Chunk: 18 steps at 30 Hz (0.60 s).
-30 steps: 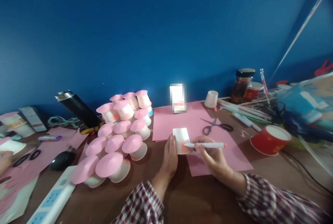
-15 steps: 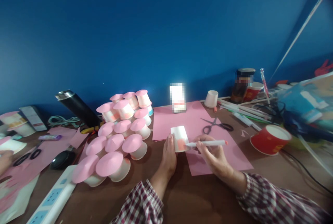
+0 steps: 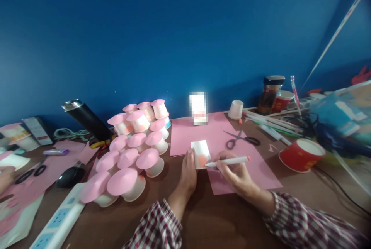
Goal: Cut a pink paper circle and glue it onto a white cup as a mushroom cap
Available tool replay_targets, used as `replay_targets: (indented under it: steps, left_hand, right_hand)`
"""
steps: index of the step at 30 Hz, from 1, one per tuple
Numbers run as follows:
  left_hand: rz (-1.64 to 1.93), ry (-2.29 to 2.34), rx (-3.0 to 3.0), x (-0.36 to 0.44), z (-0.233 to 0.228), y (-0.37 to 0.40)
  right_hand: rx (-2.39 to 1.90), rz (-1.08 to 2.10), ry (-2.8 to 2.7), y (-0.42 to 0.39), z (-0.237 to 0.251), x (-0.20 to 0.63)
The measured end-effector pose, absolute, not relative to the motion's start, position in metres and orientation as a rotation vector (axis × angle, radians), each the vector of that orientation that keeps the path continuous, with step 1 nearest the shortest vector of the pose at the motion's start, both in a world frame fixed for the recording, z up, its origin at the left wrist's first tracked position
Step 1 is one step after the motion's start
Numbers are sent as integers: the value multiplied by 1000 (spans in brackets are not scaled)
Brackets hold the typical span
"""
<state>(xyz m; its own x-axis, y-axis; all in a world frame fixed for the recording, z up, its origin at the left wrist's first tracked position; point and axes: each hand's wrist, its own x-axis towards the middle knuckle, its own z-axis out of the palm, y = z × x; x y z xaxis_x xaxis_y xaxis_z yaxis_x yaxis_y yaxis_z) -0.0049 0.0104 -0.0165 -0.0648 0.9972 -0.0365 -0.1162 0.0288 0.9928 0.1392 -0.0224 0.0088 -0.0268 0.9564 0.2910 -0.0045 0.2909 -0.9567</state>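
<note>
A white paper cup (image 3: 200, 149), upside down with an orange patch coloured low on its side, is held by my left hand (image 3: 189, 171) from the left. My right hand (image 3: 236, 175) grips an orange marker (image 3: 232, 160), its tip at the orange patch near the cup's lower edge. Pink paper sheets (image 3: 243, 177) lie beneath and behind the cup. Black-handled scissors (image 3: 239, 139) rest open on the pink paper, beyond my right hand. To the left stand several white cups topped with pink paper cones (image 3: 127, 158).
A red paper cup (image 3: 301, 155) lies tilted at right; a small white cup (image 3: 235, 109) stands behind. At left are a power strip (image 3: 62, 214), a mouse (image 3: 70, 177), a leaning black thermos (image 3: 87, 121) and another person's hand (image 3: 6, 177). A jar (image 3: 270, 94) stands back right.
The marker's tip has shifted slightly down and left across the patch, and the pen tilts more. My left hand and the cup are almost unmoved.
</note>
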Motion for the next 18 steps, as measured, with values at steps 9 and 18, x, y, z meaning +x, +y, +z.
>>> replay_targets:
  steps: [9,18]
  left_hand:
    - [1291,1160,1052,-3,-18,10]
    - [1200,1337,1058,-4,-2,6]
  right_hand:
    - [-985,992,-1424,-25,14,141]
    - [-988,1022,-1362,-28,17,140]
